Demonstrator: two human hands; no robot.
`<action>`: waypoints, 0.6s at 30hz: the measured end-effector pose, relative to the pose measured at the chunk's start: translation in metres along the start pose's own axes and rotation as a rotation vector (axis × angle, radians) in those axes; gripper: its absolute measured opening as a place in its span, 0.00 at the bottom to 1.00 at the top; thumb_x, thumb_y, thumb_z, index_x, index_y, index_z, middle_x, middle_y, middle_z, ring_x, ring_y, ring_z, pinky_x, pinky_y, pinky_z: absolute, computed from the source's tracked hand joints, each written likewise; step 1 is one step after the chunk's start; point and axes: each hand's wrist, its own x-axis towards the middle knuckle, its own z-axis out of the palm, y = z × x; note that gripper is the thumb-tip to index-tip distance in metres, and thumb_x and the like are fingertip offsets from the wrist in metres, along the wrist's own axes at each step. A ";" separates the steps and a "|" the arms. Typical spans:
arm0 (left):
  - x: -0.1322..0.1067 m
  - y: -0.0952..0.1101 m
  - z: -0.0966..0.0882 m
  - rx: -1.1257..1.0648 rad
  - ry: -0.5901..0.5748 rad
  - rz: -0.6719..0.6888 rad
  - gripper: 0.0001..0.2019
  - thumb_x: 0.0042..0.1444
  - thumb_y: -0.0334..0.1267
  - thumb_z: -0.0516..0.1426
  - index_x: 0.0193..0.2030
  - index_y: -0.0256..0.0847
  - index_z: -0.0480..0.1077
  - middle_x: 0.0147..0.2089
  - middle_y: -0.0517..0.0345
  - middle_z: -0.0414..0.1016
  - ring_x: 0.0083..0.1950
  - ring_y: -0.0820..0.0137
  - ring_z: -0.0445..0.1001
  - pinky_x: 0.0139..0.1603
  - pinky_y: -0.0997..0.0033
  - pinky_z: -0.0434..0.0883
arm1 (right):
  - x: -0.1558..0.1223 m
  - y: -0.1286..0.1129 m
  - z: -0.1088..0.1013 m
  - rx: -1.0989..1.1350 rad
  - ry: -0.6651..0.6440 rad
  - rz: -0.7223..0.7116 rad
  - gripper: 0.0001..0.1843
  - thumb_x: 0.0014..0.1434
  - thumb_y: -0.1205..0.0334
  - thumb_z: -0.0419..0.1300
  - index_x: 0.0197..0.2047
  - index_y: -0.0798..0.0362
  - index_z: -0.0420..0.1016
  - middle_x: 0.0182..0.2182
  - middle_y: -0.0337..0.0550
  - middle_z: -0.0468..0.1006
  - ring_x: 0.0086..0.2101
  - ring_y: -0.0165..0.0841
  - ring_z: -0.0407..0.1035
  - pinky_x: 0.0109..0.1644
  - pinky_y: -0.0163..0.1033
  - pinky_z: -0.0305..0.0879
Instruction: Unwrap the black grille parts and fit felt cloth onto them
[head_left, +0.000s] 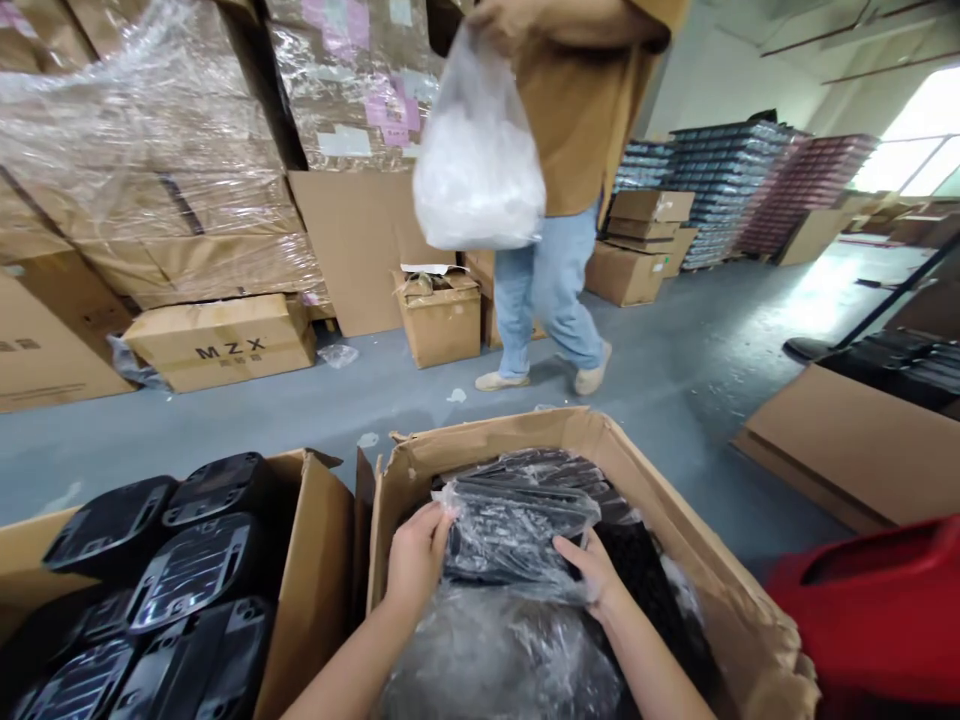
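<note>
Between my hands is a clear plastic bag (517,530) with dark parts inside, at the mouth of a large open cardboard box (652,500). My left hand (420,550) pinches the bag's left end, where the plastic bunches up. At its right end my right hand (589,570) grips the film, the thumb lying on top. Under and behind it, more dark parts in clear wrapping (551,465) fill the box. A crumpled sheet of clear plastic (502,650) covers the near part. What the dark parts are, I cannot make out.
On the left, a second box (319,560) holds several black plastic housings (195,570). Beyond the boxes a person (555,270) walks by, carrying a white-filled plastic bag (480,170). A red plastic object (877,620) stands at right. Wrapped cartons (150,170) line the back.
</note>
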 end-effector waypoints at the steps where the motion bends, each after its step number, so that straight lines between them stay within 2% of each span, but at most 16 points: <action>1: 0.001 0.000 -0.001 0.010 0.009 0.003 0.13 0.48 0.43 0.50 0.17 0.41 0.66 0.23 0.58 0.68 0.29 0.70 0.67 0.35 0.75 0.63 | 0.000 0.004 0.002 0.011 -0.001 0.025 0.25 0.29 0.61 0.70 0.35 0.52 0.70 0.28 0.40 0.78 0.30 0.39 0.72 0.39 0.48 0.65; 4: 0.005 -0.001 -0.004 -0.055 0.057 -0.063 0.12 0.46 0.44 0.52 0.18 0.40 0.66 0.21 0.60 0.66 0.27 0.71 0.65 0.32 0.76 0.62 | -0.001 0.015 0.004 0.089 -0.034 0.119 0.23 0.31 0.58 0.69 0.34 0.51 0.70 0.26 0.39 0.78 0.31 0.40 0.72 0.39 0.49 0.65; 7: 0.008 -0.006 0.001 -0.306 0.054 -0.221 0.15 0.47 0.48 0.52 0.22 0.38 0.67 0.20 0.61 0.66 0.25 0.73 0.64 0.27 0.77 0.62 | -0.004 0.020 0.006 0.154 -0.074 0.171 0.22 0.35 0.57 0.67 0.37 0.51 0.70 0.27 0.40 0.78 0.35 0.42 0.71 0.41 0.49 0.64; 10: 0.010 -0.011 0.008 -0.478 -0.044 -0.312 0.16 0.44 0.49 0.55 0.22 0.36 0.68 0.20 0.61 0.67 0.23 0.74 0.63 0.24 0.78 0.61 | -0.007 0.017 0.009 0.185 -0.074 0.175 0.22 0.36 0.56 0.66 0.36 0.52 0.70 0.26 0.40 0.78 0.37 0.43 0.71 0.42 0.49 0.63; 14: 0.009 -0.007 0.009 -0.546 -0.247 -0.356 0.14 0.40 0.47 0.58 0.22 0.35 0.69 0.21 0.62 0.67 0.23 0.75 0.64 0.24 0.78 0.62 | -0.009 0.011 0.008 0.237 -0.044 0.214 0.20 0.38 0.52 0.64 0.35 0.53 0.72 0.28 0.41 0.78 0.37 0.42 0.71 0.43 0.48 0.63; 16: 0.008 -0.003 0.007 -0.544 -0.382 -0.355 0.13 0.40 0.45 0.58 0.21 0.36 0.69 0.20 0.63 0.67 0.24 0.74 0.64 0.25 0.78 0.62 | -0.009 0.009 0.004 0.242 -0.047 0.276 0.19 0.42 0.49 0.61 0.34 0.54 0.72 0.28 0.43 0.78 0.38 0.42 0.71 0.43 0.48 0.64; 18: 0.006 -0.001 0.006 -0.471 -0.440 -0.326 0.12 0.40 0.43 0.58 0.17 0.36 0.67 0.18 0.64 0.65 0.23 0.75 0.63 0.25 0.78 0.60 | -0.009 0.008 0.000 0.239 -0.061 0.332 0.20 0.44 0.46 0.59 0.32 0.55 0.73 0.29 0.45 0.78 0.39 0.43 0.70 0.43 0.49 0.64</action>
